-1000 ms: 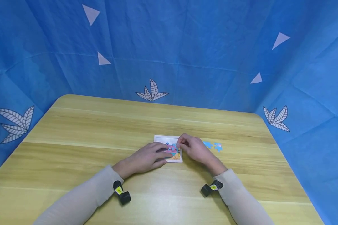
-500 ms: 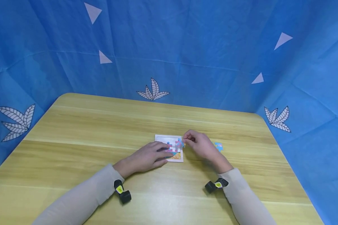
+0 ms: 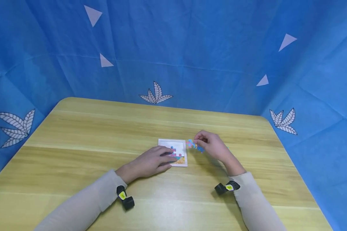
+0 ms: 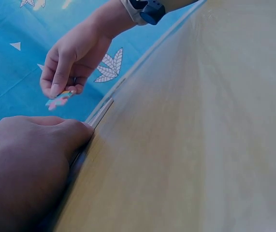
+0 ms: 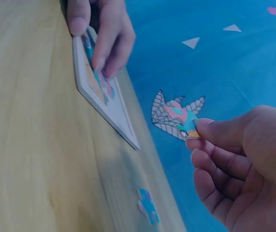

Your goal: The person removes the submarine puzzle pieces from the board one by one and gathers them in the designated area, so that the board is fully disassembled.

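Note:
A small jigsaw board [image 3: 173, 142] with a white frame lies flat on the table. Pieces with an orange strip, teal and pink fill its lower part. My left hand [image 3: 154, 160] rests on the board's left side, its fingers extended over the pieces and hiding some of them. In the right wrist view, the left thumb touches the frame's edge. Off the board's right side, my right hand [image 3: 209, 146] pinches a pink, teal and yellow jigsaw piece [image 5: 182, 116] between thumb and forefinger, lifted above the table.
A blue loose jigsaw piece [image 5: 148, 206] lies on the table near the board. In the head view, a blue patch [image 3: 200, 149] shows below the right hand. The wooden table [image 3: 104, 128] ends at a blue patterned curtain [image 3: 173, 48].
My right hand has moved right and slightly away, taking the jigsaw piece off the board. More white backing shows where it was. The left hand has stayed in place.

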`<action>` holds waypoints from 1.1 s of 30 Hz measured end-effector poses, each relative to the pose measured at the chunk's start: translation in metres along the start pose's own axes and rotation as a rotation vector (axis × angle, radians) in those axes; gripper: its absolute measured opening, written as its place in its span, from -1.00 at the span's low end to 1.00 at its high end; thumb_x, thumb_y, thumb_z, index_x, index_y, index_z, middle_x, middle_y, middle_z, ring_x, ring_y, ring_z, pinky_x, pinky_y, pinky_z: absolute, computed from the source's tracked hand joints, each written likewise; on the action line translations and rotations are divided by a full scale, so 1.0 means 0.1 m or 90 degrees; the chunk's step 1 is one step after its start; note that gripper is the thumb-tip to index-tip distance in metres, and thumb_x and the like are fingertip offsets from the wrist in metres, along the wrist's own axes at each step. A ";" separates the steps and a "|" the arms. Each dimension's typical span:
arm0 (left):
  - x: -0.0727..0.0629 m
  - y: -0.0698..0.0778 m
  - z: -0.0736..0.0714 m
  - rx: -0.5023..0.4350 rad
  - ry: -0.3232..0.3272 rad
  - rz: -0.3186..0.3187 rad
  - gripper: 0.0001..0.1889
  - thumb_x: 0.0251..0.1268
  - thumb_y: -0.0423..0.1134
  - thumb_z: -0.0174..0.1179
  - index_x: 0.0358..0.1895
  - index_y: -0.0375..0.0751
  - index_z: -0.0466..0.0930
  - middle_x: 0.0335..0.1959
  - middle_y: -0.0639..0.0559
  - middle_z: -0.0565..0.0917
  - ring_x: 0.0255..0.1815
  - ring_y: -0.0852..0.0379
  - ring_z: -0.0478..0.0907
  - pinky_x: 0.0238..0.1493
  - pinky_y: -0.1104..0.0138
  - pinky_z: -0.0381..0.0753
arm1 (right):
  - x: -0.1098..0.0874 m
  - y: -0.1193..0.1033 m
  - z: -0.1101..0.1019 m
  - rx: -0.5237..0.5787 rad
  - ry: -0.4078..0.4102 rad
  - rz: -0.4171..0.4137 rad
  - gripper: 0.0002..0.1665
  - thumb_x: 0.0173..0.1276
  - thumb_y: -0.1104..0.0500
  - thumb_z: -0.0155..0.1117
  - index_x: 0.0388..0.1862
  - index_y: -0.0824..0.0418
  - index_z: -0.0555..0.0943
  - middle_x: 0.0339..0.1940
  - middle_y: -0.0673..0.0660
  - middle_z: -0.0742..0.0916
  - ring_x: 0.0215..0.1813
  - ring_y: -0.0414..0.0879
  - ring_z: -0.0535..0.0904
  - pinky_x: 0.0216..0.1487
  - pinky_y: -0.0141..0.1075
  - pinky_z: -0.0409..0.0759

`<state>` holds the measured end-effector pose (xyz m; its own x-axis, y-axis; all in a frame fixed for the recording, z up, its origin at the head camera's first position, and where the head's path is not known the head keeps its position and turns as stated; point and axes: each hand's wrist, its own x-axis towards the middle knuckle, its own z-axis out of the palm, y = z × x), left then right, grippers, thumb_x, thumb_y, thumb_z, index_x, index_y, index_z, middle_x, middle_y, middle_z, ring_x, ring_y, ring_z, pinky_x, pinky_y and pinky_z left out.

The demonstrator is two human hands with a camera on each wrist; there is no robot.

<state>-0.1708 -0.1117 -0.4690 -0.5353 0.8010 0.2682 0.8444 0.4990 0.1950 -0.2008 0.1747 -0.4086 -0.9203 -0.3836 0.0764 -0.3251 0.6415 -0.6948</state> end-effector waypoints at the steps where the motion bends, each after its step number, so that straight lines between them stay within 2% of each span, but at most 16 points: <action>1: 0.00 0.00 0.00 -0.002 -0.002 -0.003 -0.58 0.51 0.03 0.02 0.34 0.09 0.50 0.37 0.02 0.41 0.39 0.04 0.29 0.43 0.13 0.20 | -0.01 0.01 -0.02 0.005 0.002 0.003 -0.91 0.47 0.14 0.21 -0.18 0.13 0.61 -0.38 0.10 0.68 -0.42 -0.02 0.51 -0.44 -0.27 0.49; 6: -0.01 0.00 0.01 -0.008 -0.005 -0.010 -0.58 0.50 0.02 0.03 0.33 0.09 0.50 0.37 0.02 0.40 0.40 0.04 0.27 0.44 0.14 0.18 | -0.10 0.07 -0.15 0.012 0.016 0.023 -0.89 0.46 0.12 0.22 -0.17 0.13 0.61 -0.36 0.12 0.66 -0.42 -0.02 0.46 -0.47 -0.30 0.43; 13: -0.02 0.02 -0.01 0.002 -0.009 -0.014 -0.58 0.49 0.03 0.04 0.33 0.09 0.51 0.37 0.03 0.41 0.39 0.03 0.29 0.43 0.13 0.20 | -0.27 0.20 -0.31 0.028 0.023 0.059 -0.81 0.47 0.04 0.21 -0.14 0.14 0.61 -0.39 0.25 0.59 -0.45 -0.04 0.37 -0.49 -0.30 0.36; 18: -0.01 0.03 -0.03 -0.006 -0.019 -0.019 -0.58 0.50 0.03 0.03 0.34 0.09 0.50 0.39 0.03 0.39 0.40 0.03 0.27 0.45 0.14 0.17 | -0.40 0.33 -0.39 0.042 0.037 0.084 -0.74 0.46 0.00 0.22 -0.12 0.17 0.61 -0.38 0.22 0.60 -0.38 0.02 0.44 -0.41 -0.29 0.45; 24: -0.01 0.02 -0.03 -0.004 -0.029 -0.030 -0.57 0.51 0.05 0.01 0.35 0.12 0.48 0.39 0.06 0.38 0.41 0.06 0.25 0.45 0.15 0.16 | -0.54 0.46 -0.44 0.065 0.058 0.108 -0.75 0.47 0.06 0.20 -0.11 0.23 0.60 -0.40 0.15 0.58 -0.33 0.15 0.45 -0.38 -0.26 0.46; 33: 0.00 0.03 -0.03 -0.013 -0.039 -0.039 -0.57 0.52 0.06 -0.02 0.36 0.14 0.47 0.40 0.07 0.37 0.42 0.07 0.23 0.46 0.17 0.12 | -0.65 0.62 -0.44 0.055 0.057 0.129 -0.76 0.46 0.07 0.23 -0.12 0.23 0.62 -0.41 0.14 0.60 -0.37 -0.04 0.44 -0.40 -0.31 0.44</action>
<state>-0.1688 -0.1114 -0.4654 -0.5828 0.7884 0.1968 0.8092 0.5410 0.2293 -0.1703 0.2683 -0.4252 -0.9816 -0.1907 -0.0106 -0.1159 0.6388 -0.7606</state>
